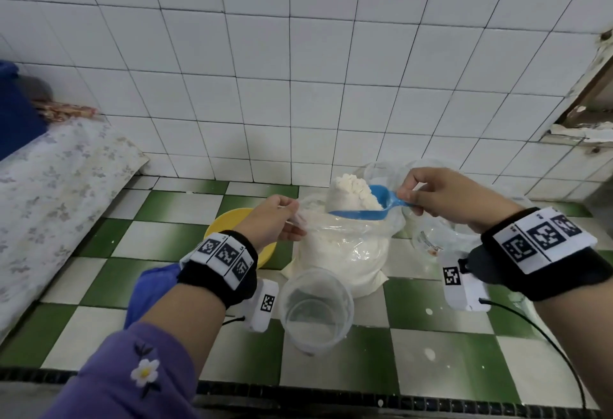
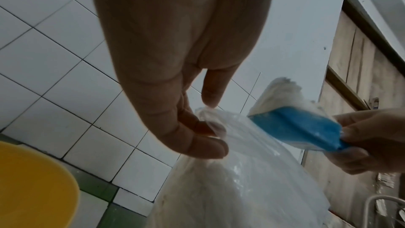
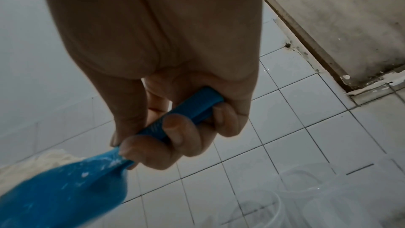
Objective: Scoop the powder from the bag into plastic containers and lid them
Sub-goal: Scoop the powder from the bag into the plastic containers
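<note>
White wall tiles rise behind a green-and-white checkered worktop [image 1: 185,242], and I'm looking down on it with both hands up over the bag [image 1: 341,252] of white powder. My left hand [image 1: 270,219] pinches the bag's clear plastic rim between thumb and fingers, holding the mouth up on its left side. My right hand [image 1: 441,196] has its fingers curled round the handle of the blue scoop [image 1: 368,206], which rides just above the bag's mouth, heaped with powder [image 1: 351,191] and pointing toward the left hand. An open clear plastic container [image 1: 315,309] stands on the worktop just in front of the bag, nearer to me, apparently with only a dusting inside. More clear containers [image 1: 381,169] sit behind the bag by the wall; I can't count them. A yellow bowl [image 1: 225,219] lies beyond my left wrist.
</note>
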{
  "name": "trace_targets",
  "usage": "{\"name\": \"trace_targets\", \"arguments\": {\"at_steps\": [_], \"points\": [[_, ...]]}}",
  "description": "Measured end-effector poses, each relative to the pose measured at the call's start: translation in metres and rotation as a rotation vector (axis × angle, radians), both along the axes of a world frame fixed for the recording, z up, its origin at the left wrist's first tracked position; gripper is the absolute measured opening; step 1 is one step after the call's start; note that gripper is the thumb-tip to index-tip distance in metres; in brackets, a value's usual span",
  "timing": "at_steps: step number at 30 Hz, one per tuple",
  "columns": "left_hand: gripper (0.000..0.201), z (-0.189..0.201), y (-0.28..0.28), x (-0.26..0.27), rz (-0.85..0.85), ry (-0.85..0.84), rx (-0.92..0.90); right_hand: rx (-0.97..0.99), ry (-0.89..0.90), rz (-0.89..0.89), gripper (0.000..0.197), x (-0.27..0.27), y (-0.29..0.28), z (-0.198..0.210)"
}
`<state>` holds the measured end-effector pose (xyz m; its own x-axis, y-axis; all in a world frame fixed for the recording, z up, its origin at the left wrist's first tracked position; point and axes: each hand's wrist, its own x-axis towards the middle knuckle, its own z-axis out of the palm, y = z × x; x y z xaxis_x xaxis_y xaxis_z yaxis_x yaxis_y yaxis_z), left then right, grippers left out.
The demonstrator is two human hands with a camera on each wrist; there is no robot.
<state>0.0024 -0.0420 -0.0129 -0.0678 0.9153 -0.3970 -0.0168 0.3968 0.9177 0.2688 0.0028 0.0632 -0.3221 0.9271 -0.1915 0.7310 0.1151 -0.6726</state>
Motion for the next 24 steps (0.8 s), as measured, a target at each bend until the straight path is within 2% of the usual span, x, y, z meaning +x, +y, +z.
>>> {"name": "trace_targets", "arguments": {"at_steps": [4,8,12,15,19,22,24], "points": [[0.024,0.000,0.000,-0.001,0.018,-0.033,-0.003,-0.117,0.018,0.121,0.013,-0.002,-0.023,-0.006],[0.021,-0.004,0.001,-0.004,0.025,-0.043,-0.003,-0.220,-0.095,0.233,0.012,-0.014,-0.050,-0.030],[0.014,-0.004,0.000,-0.005,0.019,-0.056,-0.006,-0.217,-0.228,0.260,0.013,-0.028,-0.068,-0.060],[0.011,-0.004,0.001,-0.005,0.013,-0.054,-0.005,-0.081,-0.304,0.259,0.011,-0.039,-0.078,-0.075],[0.014,-0.005,0.001,-0.005,0.018,-0.046,-0.003,0.229,-0.474,0.384,0.009,-0.051,-0.092,-0.080],[0.015,-0.005,0.001,-0.005,0.022,-0.040,-0.006,0.428,-0.667,0.494,0.022,-0.053,-0.102,-0.090],[0.016,-0.005,0.000,-0.005,0.017,-0.035,-0.005,0.577,-0.699,0.523,0.034,-0.050,-0.105,-0.097]]}}
